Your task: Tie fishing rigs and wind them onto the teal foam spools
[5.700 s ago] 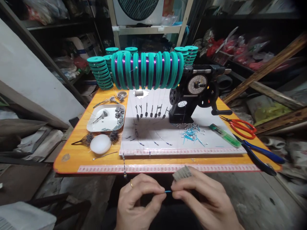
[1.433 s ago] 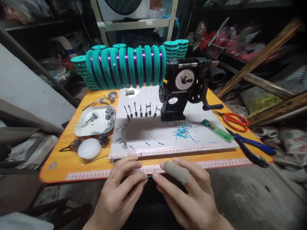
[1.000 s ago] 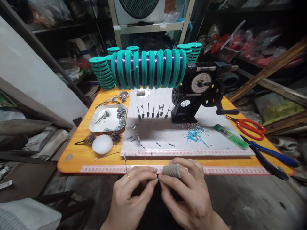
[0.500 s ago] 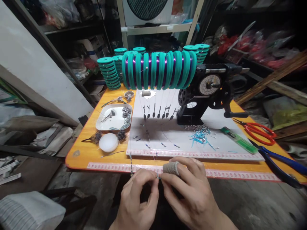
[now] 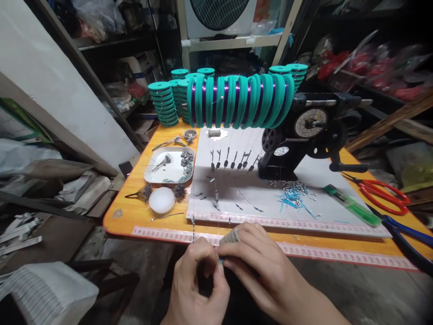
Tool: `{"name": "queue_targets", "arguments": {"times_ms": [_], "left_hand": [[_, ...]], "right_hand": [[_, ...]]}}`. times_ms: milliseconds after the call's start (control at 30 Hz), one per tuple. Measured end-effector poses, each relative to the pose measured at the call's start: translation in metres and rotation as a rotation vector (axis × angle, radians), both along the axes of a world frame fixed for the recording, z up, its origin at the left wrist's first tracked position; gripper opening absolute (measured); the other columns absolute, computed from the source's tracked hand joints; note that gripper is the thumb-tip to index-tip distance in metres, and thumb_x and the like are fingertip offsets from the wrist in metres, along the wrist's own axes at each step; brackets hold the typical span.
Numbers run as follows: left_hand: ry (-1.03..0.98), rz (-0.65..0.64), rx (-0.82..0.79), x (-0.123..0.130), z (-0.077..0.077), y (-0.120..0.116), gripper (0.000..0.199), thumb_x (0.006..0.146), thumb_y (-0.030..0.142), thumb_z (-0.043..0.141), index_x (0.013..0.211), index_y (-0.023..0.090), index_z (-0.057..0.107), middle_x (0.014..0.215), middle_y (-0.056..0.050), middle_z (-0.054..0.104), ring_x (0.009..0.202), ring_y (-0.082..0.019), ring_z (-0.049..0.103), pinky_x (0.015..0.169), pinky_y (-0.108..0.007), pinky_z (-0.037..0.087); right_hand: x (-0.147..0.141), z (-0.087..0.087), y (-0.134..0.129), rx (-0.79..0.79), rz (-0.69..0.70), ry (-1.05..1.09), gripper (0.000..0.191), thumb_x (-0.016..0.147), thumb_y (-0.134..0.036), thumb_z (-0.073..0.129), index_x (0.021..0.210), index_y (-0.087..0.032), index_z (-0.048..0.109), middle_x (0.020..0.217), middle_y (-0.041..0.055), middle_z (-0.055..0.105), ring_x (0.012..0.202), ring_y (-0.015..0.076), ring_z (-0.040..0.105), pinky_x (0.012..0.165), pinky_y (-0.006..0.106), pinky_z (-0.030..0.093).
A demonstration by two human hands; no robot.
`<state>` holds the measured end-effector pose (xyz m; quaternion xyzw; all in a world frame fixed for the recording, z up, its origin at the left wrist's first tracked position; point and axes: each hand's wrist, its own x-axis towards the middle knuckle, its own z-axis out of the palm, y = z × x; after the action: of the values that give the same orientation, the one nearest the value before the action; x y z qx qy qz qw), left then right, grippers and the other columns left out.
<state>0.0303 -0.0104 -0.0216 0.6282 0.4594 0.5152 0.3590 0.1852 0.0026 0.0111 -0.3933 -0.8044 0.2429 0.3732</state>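
Observation:
Both hands meet just off the table's near edge. My left hand (image 5: pixel 201 282) pinches a tiny blue piece (image 5: pixel 221 260) between thumb and forefinger. Close beside it, my right hand (image 5: pixel 259 266) has its thumb and forefinger pressed at the same piece, and a grey thread spool (image 5: pixel 232 236) is tucked under its other fingers. Fine lines run down from a row of green spools (image 5: pixel 240 101) wound with purple wire on a black hand-cranked winder (image 5: pixel 304 131). Dark small weights (image 5: pixel 233 165) hang along these lines, and a beaded strand (image 5: pixel 193 228) hangs left of my hands.
A white tray (image 5: pixel 169 180) of grey pieces and a white round dish (image 5: pixel 162 201) lie left. Blue and white bits (image 5: pixel 292 198), a green cutter (image 5: pixel 353 205), red scissors (image 5: pixel 384 194) and blue-handled pliers (image 5: pixel 402 230) lie right. Measuring tapes (image 5: pixel 304 250) run along the front.
The view has shifted, so the table and winder appear further right. My right hand has turned inward with the grey spool, closer over my left fingertips.

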Motion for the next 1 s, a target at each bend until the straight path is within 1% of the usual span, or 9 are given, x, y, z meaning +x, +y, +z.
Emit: {"name": "queue_targets", "arguments": {"times_ms": [67,167,233,300,400,600,767,900,1000], "left_hand": [[-0.087,0.035,-0.085,0.003,0.003,-0.002,0.009,0.083,0.014,0.049,0.081,0.022,0.046,0.072,0.004,0.046,0.067,-0.006,0.050,0.067,-0.017,0.044],[-0.286,0.051,-0.382,0.006,0.012,-0.001,0.009,0.080,0.023,0.060,0.085,0.021,0.053,0.079,0.002,0.056,0.075,-0.007,0.058,0.069,-0.016,0.048],[-0.418,0.004,-0.583,0.006,0.017,0.002,0.022,0.075,0.028,0.069,0.092,0.019,0.059,0.083,-0.001,0.062,0.073,-0.009,0.061,0.065,-0.015,0.050],[-0.486,-0.082,-0.660,0.003,0.017,0.006,0.027,0.072,0.031,0.073,0.092,0.015,0.064,0.074,-0.002,0.064,0.063,-0.007,0.060,0.057,-0.014,0.050],[-0.476,-0.163,-0.636,-0.002,0.011,0.012,0.023,0.075,0.032,0.070,0.087,0.012,0.067,0.061,-0.001,0.061,0.053,-0.006,0.056,0.049,-0.013,0.048],[-0.432,-0.160,-0.629,-0.003,0.003,0.010,0.022,0.076,0.033,0.069,0.077,0.011,0.064,0.063,-0.002,0.063,0.047,-0.006,0.055,0.042,-0.013,0.046],[-0.397,0.034,-0.542,0.005,0.007,0.003,0.020,0.073,0.032,0.071,0.073,0.013,0.065,0.063,-0.002,0.063,0.047,-0.006,0.054,0.043,-0.013,0.044],[-0.312,0.118,-0.423,0.007,0.005,0.001,0.017,0.072,0.031,0.071,0.072,0.015,0.066,0.065,-0.001,0.063,0.048,-0.007,0.055,0.044,-0.016,0.046],[-0.261,0.145,-0.359,0.006,0.002,0.002,0.015,0.073,0.030,0.070,0.070,0.016,0.067,0.066,-0.001,0.063,0.051,-0.008,0.056,0.046,-0.016,0.046]], "right_hand": [[-0.002,-0.002,0.001,0.037,-0.014,0.024,0.016,0.087,-0.005,0.048,0.095,-0.014,0.058,0.080,0.0046,0.052,0.079,0.0139,0.043,0.071,0.027,0.035],[-0.004,-0.004,0.001,0.196,-0.112,-0.013,0.020,0.084,-0.002,0.048,0.094,-0.013,0.061,0.077,0.0060,0.053,0.079,0.0155,0.043,0.072,0.029,0.036],[-0.003,-0.006,0.001,0.331,-0.185,-0.072,0.022,0.082,-0.002,0.051,0.097,-0.013,0.062,0.078,0.0067,0.056,0.081,0.0170,0.044,0.073,0.030,0.035],[-0.003,-0.007,0.001,0.411,-0.218,-0.123,0.019,0.082,-0.004,0.052,0.095,-0.013,0.063,0.079,0.0072,0.059,0.083,0.0184,0.047,0.073,0.031,0.034],[-0.003,-0.009,0.001,0.448,-0.227,-0.155,0.017,0.084,-0.005,0.051,0.094,-0.012,0.063,0.080,0.0077,0.061,0.086,0.0200,0.049,0.074,0.033,0.034],[-0.004,-0.012,-0.002,0.451,-0.269,-0.099,0.016,0.084,-0.003,0.051,0.092,-0.013,0.061,0.079,0.0063,0.060,0.084,0.0185,0.050,0.073,0.032,0.035],[0.005,-0.013,-0.006,0.356,-0.310,-0.114,0.039,0.082,-0.001,0.056,0.121,-0.010,0.053,0.091,0.0075,0.059,0.085,0.0161,0.051,0.076,0.032,0.041],[0.030,-0.015,-0.023,0.409,-0.488,-0.191,0.048,0.080,-0.003,0.059,0.127,-0.013,0.051,0.120,0.0134,0.053,0.111,0.0231,0.052,0.092,0.037,0.042],[0.072,-0.034,-0.052,0.453,-0.600,-0.247,0.055,0.078,-0.004,0.061,0.131,-0.018,0.050,0.121,0.0126,0.054,0.106,0.0245,0.055,0.089,0.038,0.045]]}}
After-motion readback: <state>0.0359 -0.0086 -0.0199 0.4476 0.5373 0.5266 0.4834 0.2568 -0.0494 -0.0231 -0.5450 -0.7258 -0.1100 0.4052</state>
